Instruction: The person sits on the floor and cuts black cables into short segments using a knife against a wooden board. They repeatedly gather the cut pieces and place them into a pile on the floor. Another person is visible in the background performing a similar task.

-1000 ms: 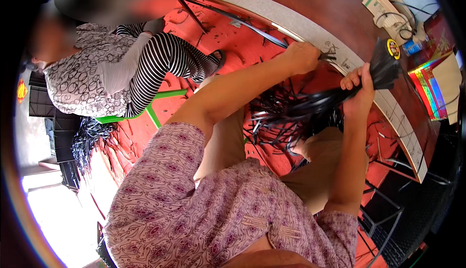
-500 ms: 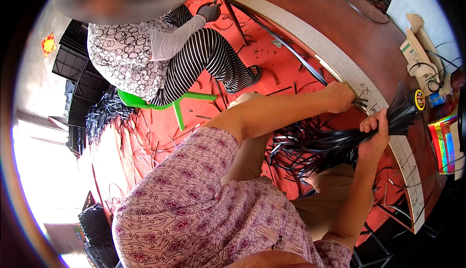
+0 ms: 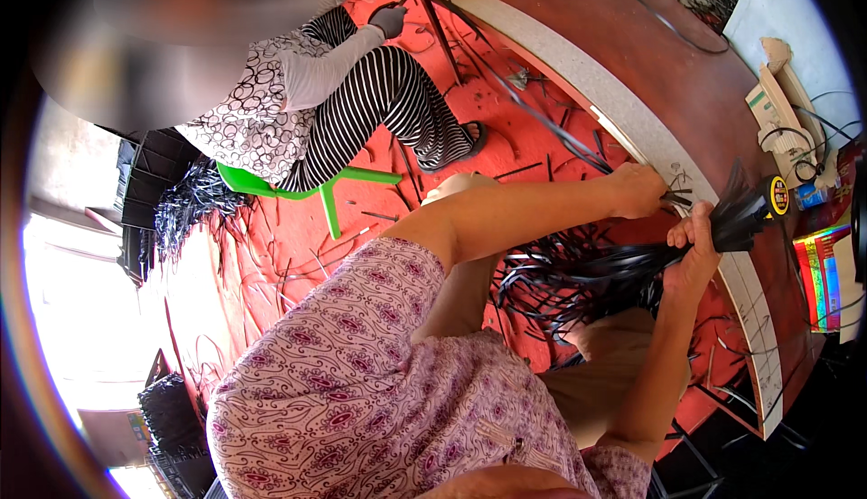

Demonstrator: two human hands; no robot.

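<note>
Now we have the bundle of black strips (image 3: 623,269) gathered at right of centre in the frame, its fanned ends poking over the pale table edge (image 3: 632,129) while the long tails sag down toward the red floor (image 3: 470,111). Our right hand (image 3: 694,251) is clenched round the bundle just below the fanned tips. Our left hand (image 3: 639,190) sits just above it at the table edge, fingers curled and pinching at a few loose strip ends; how many we cannot tell.

Compared with a second ago, the bundle's ends have come closer to the edge and lie flatter, and the two hands stand nearer each other, so the strips look more evened up. The view has also swung: the seated person (image 3: 298,93) in striped trousers on the green stool (image 3: 325,187) now fills the upper left, with more of the brown tabletop (image 3: 686,83) showing at upper right.
</note>
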